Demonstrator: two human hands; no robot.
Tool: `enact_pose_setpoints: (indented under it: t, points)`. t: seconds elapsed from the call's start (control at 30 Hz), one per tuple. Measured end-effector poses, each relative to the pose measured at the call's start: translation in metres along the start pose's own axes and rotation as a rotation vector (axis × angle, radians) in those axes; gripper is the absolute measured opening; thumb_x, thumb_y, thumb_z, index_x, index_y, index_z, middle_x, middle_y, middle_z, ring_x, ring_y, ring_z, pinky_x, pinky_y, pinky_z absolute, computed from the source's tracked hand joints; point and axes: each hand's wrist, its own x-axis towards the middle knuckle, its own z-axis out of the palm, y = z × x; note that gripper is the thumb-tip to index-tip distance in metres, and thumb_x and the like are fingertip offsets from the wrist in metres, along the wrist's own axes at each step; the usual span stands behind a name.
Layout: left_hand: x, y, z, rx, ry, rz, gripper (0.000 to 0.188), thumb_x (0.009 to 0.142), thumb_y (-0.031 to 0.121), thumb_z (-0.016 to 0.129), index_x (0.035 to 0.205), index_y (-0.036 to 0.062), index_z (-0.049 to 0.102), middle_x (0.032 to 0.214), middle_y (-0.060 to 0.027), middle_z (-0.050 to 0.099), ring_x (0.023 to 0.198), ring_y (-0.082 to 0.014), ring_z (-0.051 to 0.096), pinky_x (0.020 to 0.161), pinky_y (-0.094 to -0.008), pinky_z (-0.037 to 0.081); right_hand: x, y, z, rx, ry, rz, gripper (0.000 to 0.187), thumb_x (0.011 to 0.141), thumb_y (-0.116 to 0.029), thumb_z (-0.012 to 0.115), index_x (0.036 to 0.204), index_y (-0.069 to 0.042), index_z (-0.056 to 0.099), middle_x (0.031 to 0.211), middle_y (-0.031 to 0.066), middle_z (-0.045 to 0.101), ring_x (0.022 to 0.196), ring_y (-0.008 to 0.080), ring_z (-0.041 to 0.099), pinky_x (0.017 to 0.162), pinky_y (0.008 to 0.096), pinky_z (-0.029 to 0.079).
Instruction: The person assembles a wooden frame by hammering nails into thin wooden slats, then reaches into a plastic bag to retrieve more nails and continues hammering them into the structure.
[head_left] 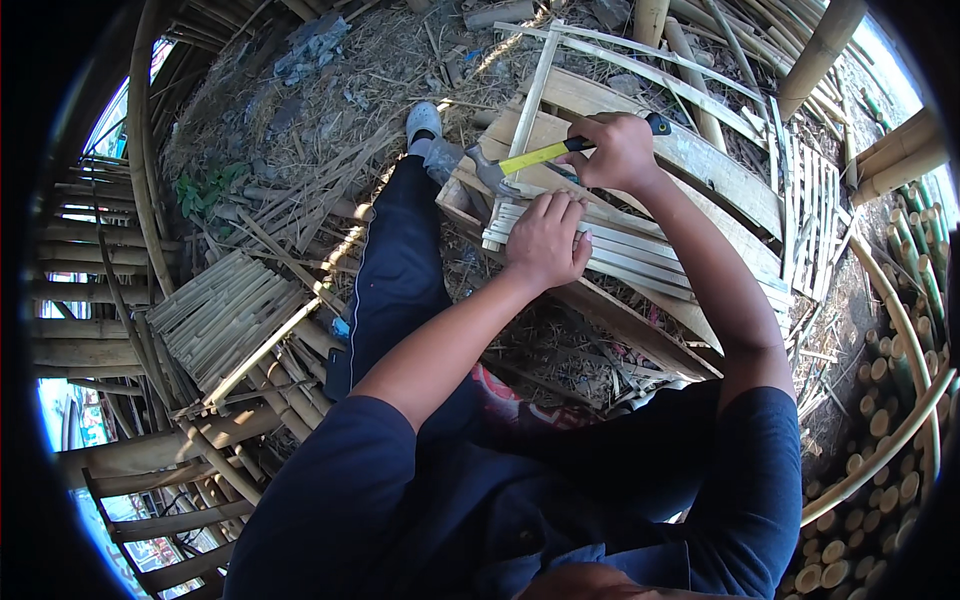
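My right hand [618,152] is wrapped round the black grip of a hammer [533,157] with a yellow handle. The hammer's metal head [487,170] is over the left end of the bamboo slats, by the crosspiece; whether it touches them I cannot tell. Closed over the edge of the pale bamboo slats [640,256], my left hand [548,238] presses them down just below the hammer. The slats lie side by side on a low wooden bench [690,165] made of planks. Another long strip [536,85] reaches away from the crosspiece at the far side. Any nail is too small to see.
A finished-looking slatted bamboo panel [812,215] leans at the bench's right end. Cut bamboo poles [880,440] are stacked at the lower right. To the left lies a bundle of bamboo pieces [228,318]. My outstretched leg [398,250] lies beside the bench, on littered ground.
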Motion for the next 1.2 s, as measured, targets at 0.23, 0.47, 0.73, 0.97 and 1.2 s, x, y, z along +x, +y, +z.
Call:
enact_pose_setpoints:
  t: [0.23, 0.47, 0.73, 0.97, 1.2]
  points:
    - [0.0, 0.0, -0.002, -0.009, 0.012, 0.001, 0.043, 0.086, 0.025, 0.059, 0.119, -0.0017, 0.063, 0.116, -0.0179, 0.063, 0.113, -0.0347, 0.06, 0.098, -0.0434, 0.052, -0.001, 0.003, -0.015, 0.003, -0.006, -0.029, 0.029, 0.065, -0.03, 0.09, 0.08, -0.012, 0.073, 0.067, 0.0037, 0.07, 0.06, 0.0274, 0.068, 0.054, 0.0385, 0.052]
    - [0.0, 0.0, 0.001, -0.009, 0.016, 0.004, 0.042, 0.087, 0.025, 0.059, 0.119, -0.0016, 0.063, 0.116, -0.0179, 0.063, 0.114, -0.0349, 0.06, 0.097, -0.0436, 0.052, 0.003, 0.001, -0.013, -0.036, 0.015, -0.005, 0.029, 0.065, -0.031, 0.091, 0.081, -0.012, 0.075, 0.068, 0.0032, 0.071, 0.06, 0.0257, 0.069, 0.053, 0.0379, 0.053]
    - [-0.001, 0.0, 0.0, -0.002, 0.025, 0.005, 0.042, 0.086, 0.025, 0.059, 0.119, -0.0014, 0.063, 0.116, -0.0182, 0.063, 0.113, -0.0353, 0.06, 0.097, -0.044, 0.052, 0.001, 0.002, -0.019, -0.016, 0.031, -0.011, 0.03, 0.066, -0.032, 0.091, 0.082, -0.012, 0.076, 0.068, 0.0024, 0.071, 0.06, 0.0254, 0.07, 0.053, 0.0379, 0.053]
    - [0.0, 0.0, 0.0, 0.001, 0.025, 0.007, 0.042, 0.086, 0.025, 0.059, 0.118, -0.0015, 0.063, 0.116, -0.0186, 0.063, 0.113, -0.0353, 0.06, 0.097, -0.0438, 0.052, 0.001, -0.003, -0.01, -0.036, 0.029, -0.001, 0.028, 0.068, -0.031, 0.089, 0.085, -0.013, 0.075, 0.068, 0.002, 0.071, 0.06, 0.025, 0.069, 0.054, 0.0377, 0.053]
    - [-0.001, 0.0, 0.0, -0.009, 0.043, 0.012, 0.042, 0.086, 0.025, 0.059, 0.118, -0.0018, 0.064, 0.115, -0.0185, 0.063, 0.112, -0.035, 0.06, 0.097, -0.0435, 0.052, 0.002, 0.002, -0.019, -0.02, 0.079, 0.021, 0.029, 0.068, -0.033, 0.091, 0.082, -0.013, 0.076, 0.07, 0.0011, 0.072, 0.062, 0.0238, 0.071, 0.055, 0.0356, 0.054]
